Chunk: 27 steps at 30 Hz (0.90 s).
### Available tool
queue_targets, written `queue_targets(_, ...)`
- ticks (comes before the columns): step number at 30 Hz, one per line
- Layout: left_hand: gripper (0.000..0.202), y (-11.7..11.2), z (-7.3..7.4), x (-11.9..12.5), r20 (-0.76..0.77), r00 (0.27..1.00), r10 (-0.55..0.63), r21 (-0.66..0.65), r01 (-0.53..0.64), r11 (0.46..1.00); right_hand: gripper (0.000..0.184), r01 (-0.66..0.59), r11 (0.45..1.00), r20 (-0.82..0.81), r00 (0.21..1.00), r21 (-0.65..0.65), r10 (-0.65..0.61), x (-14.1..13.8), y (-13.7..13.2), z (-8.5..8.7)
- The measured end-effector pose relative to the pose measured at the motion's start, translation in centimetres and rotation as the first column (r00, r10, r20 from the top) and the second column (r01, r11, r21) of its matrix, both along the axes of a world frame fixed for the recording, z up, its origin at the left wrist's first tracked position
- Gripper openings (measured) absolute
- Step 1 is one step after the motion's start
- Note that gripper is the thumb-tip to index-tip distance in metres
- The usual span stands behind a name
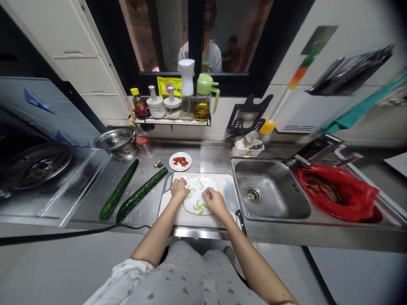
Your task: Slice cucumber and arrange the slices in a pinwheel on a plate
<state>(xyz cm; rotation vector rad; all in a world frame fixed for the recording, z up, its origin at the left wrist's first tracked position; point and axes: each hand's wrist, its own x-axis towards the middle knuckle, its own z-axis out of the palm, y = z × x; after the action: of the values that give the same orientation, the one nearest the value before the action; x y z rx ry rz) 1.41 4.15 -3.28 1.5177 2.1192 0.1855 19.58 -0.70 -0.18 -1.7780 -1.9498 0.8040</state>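
Note:
A white plate [193, 204] with rounded corners lies on a pale cutting board [178, 219]. Thin green-edged cucumber slices [200, 206] are laid on it in pinwheel clusters. My left hand [179, 189] is at the plate's left edge with curled fingers, close to one cluster; what it holds, if anything, is hidden. Over the plate's right part, the fingers of my right hand [214, 201] are pinched together; anything between them is too small to make out. A knife [231, 197] with a black handle lies along the board's right side.
Two whole cucumbers [141, 195] and some cut ends [158, 163] lie left of the board. Behind it stands a small dish [180, 168] of red pieces. To the right are a sink [270, 190] and a red plastic bag [340, 195]. A lidded pot [119, 142] stands back left.

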Motion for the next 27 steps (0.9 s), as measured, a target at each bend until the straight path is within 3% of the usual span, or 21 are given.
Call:
queue_targets(10, 0.031, -0.1, -0.3, -1.2, 0.106, 0.994, 0.009, 0.039, -0.014, 0.999, 0.025, 0.026, 1.000, -0.060, 0.998, 0.004, -0.026, 0.5, 0.3, 0.1)
queue_targets(15, 0.025, 0.5, 0.1, -2.1, 0.162, 0.985, 0.058, 0.155, -0.083, 0.984, 0.025, 0.043, 0.999, -0.090, 0.995, 0.000, -0.043, 0.7, 0.2, 0.0)
queue_targets(22, 0.021, 4.3, 1.1, -6.2, 0.121, 0.981, 0.151, 0.276, -0.179, 0.944, 0.027, 0.056, 0.998, -0.191, 0.980, 0.021, -0.051, 1.6, -1.2, -0.1)
queue_targets(27, 0.025, 7.5, 1.1, -8.1, 0.034, 0.971, 0.236, 0.278, -0.236, 0.931, 0.028, 0.084, 0.996, -0.218, 0.973, 0.039, -0.074, 1.9, -1.6, -0.1)
